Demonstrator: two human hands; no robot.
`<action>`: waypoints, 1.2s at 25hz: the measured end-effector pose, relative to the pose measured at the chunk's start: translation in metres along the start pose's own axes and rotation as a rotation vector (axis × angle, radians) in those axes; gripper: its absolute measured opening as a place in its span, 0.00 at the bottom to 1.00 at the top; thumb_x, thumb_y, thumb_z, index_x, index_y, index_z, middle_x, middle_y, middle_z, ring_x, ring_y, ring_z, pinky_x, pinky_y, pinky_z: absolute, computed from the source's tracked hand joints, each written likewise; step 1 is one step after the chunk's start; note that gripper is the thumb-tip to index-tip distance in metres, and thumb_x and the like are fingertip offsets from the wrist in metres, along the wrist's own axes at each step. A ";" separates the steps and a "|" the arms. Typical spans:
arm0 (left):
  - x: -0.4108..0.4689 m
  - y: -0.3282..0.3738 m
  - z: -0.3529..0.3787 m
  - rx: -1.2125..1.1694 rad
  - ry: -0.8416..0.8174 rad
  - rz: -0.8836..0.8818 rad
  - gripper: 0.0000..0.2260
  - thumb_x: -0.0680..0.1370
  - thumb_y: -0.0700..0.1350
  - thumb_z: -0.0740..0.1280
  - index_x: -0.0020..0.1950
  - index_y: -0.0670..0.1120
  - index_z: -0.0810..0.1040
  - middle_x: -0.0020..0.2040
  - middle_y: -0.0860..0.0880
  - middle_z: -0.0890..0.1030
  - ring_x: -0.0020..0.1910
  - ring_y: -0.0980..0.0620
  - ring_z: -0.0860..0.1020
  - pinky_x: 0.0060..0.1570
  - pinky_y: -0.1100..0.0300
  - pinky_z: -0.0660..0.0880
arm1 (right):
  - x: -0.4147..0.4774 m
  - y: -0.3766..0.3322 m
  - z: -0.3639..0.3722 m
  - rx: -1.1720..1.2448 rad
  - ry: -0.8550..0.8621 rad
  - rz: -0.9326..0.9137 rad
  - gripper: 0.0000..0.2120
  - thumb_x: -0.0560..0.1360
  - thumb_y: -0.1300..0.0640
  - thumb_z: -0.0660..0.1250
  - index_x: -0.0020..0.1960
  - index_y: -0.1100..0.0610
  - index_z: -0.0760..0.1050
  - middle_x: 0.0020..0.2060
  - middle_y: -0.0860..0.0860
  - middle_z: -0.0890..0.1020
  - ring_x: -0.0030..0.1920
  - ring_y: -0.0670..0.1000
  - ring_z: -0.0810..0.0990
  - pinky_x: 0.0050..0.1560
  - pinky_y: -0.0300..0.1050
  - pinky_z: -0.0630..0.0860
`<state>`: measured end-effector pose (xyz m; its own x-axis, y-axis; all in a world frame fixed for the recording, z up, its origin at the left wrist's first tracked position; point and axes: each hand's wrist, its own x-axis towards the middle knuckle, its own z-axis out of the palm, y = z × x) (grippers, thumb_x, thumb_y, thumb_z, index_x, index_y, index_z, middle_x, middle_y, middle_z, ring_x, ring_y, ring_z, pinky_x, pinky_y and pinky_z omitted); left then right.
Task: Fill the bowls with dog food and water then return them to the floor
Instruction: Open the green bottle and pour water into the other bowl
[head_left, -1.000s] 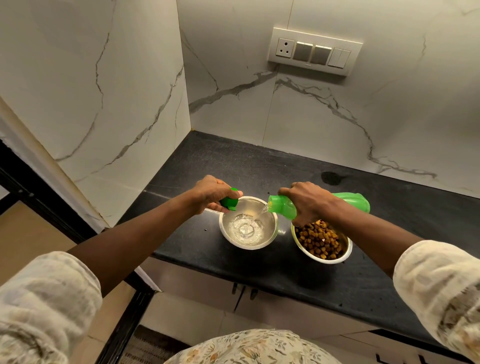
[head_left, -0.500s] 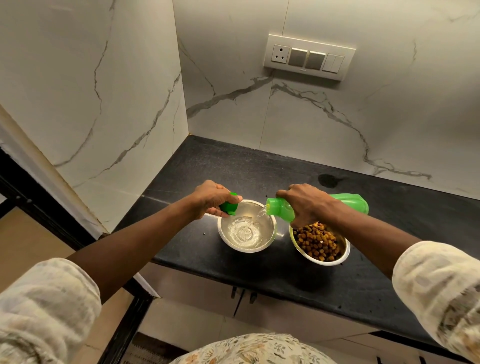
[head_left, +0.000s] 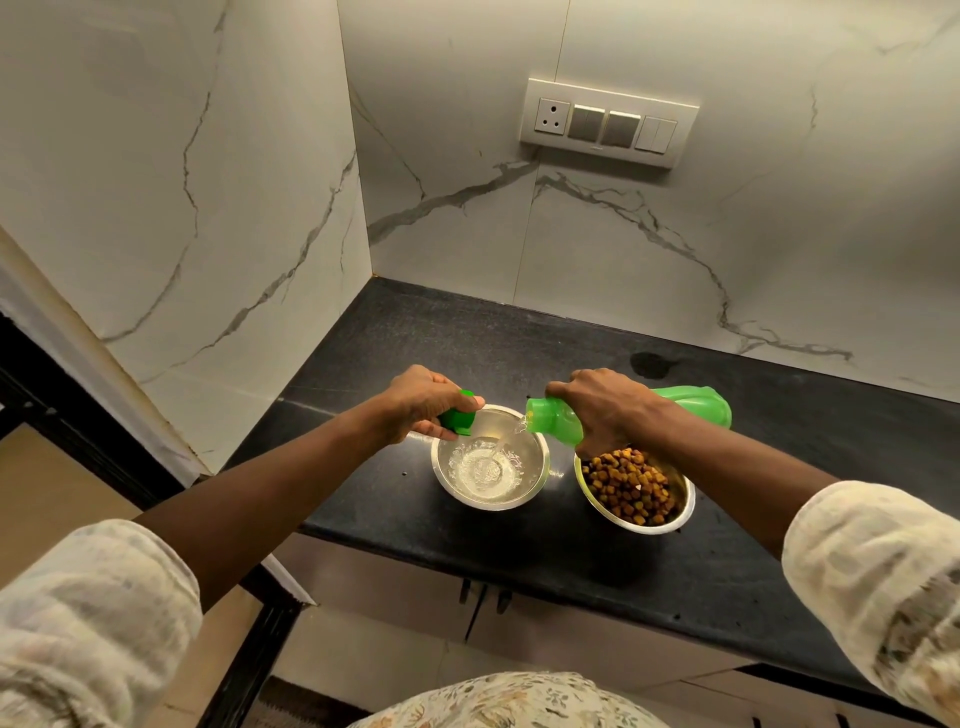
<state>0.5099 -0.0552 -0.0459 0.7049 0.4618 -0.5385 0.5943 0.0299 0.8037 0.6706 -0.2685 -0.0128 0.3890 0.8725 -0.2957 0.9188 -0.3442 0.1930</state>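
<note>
The fingers of the right hand (head_left: 608, 410) are curled round a green bottle (head_left: 698, 408), held on its side. From its mouth, just left of those fingers, water (head_left: 501, 444) is poured into a steel bowl (head_left: 488, 505) below. A green cap (head_left: 458, 420) is gripped in the closed fingers of the left hand (head_left: 421, 402) over that bowl's rim. Under the right hand, a second bowl (head_left: 649, 529), filled with dog food (head_left: 628, 486), is set on the counter (head_left: 519, 338).

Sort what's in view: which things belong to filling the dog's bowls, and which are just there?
In the job: green bottle in the right hand, pouring into the water bowl; cap in the left hand; food bowl with dog food.

Just there: switch panel; dark spot on the counter.
</note>
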 end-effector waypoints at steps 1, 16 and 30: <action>-0.001 0.000 0.000 0.002 -0.001 0.002 0.17 0.72 0.45 0.81 0.57 0.41 0.84 0.55 0.41 0.83 0.52 0.43 0.84 0.39 0.55 0.85 | 0.000 0.000 -0.001 -0.005 -0.001 -0.002 0.44 0.66 0.45 0.81 0.77 0.51 0.66 0.56 0.55 0.80 0.50 0.55 0.79 0.47 0.50 0.82; -0.005 0.001 0.001 0.010 -0.003 0.018 0.17 0.73 0.46 0.80 0.58 0.41 0.83 0.56 0.40 0.83 0.52 0.43 0.85 0.41 0.54 0.86 | -0.002 0.000 -0.007 -0.008 0.004 0.008 0.44 0.65 0.45 0.82 0.76 0.51 0.67 0.54 0.55 0.79 0.48 0.53 0.77 0.42 0.46 0.75; -0.002 0.000 0.004 0.014 -0.002 0.014 0.17 0.72 0.46 0.81 0.57 0.42 0.84 0.56 0.40 0.83 0.51 0.43 0.85 0.37 0.56 0.85 | -0.007 -0.001 -0.015 -0.023 0.015 0.018 0.46 0.65 0.44 0.82 0.77 0.51 0.66 0.55 0.56 0.79 0.48 0.53 0.76 0.42 0.46 0.75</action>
<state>0.5102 -0.0593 -0.0459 0.7139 0.4598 -0.5281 0.5900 0.0111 0.8073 0.6663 -0.2694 0.0032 0.4046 0.8711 -0.2783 0.9097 -0.3523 0.2198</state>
